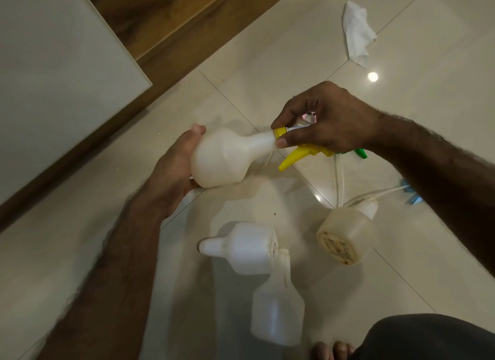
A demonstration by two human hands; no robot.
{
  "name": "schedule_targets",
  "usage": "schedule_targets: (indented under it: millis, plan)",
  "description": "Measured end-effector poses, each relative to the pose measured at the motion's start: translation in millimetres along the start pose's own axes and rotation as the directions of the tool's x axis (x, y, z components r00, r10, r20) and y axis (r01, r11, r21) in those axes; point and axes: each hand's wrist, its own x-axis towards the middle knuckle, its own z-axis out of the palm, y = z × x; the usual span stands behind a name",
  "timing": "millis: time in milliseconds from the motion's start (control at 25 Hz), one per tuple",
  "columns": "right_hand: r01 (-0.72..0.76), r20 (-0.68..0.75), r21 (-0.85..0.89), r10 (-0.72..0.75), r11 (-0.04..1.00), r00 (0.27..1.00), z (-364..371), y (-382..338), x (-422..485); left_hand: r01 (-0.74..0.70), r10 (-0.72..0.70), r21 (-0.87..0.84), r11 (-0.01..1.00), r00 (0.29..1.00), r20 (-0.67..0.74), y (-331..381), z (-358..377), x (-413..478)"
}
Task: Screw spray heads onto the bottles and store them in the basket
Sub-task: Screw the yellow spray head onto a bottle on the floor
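**Held bottle** [222, 158]: translucent white plastic, smooth, with a dull sheen.
**Yellow spray head** [297, 156]: opaque plastic, glossy.
**Squat bottle** [246, 248] and **tall bottle** [278, 306]: milky white plastic, matt.
**Yellowed bottle** [345, 236]: semi-translucent plastic, with a worn-looking base.
**Tubes** [338, 180]: clear plastic.
**Floor tiles** [267, 51]: cream, polished to a high gloss that mirrors lamps and bottles.
**Wooden band** [160, 24]: brown, visible grain, low sheen.
**Panel** [53, 64]: off-white, smooth, satin.
**Tissue** [357, 32]: white, crumpled, matt, apparently paper.
**Garment** [434, 338]: dark matt cloth.
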Motion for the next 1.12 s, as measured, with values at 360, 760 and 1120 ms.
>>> schedule_targets:
  millis: [360, 760, 1120]
  plan:
    - [-0.044, 0.070, 0.013, 0.043, 0.999, 0.997, -5.5, 6.9, 6.7, -0.293, 0.236, 0.792, 0.536, 0.953, 0.192, 6.4, 4.2, 0.9]
    - [-0.159, 0.157, -0.052, 0.166, 0.986, 0.974, -10.0, 7.9, 13.2, -0.299, 0.157, 0.845, 0.444, 0.954, 0.254, -6.2, 10.7, 19.6]
    - [-0.505, 0.195, 0.713, 0.553, 0.487, 0.810, -11.4, 17.5, 13.9, -0.256, 0.355, 0.845, 0.469, 0.931, 0.086, -31.9, 27.9, 21.5]
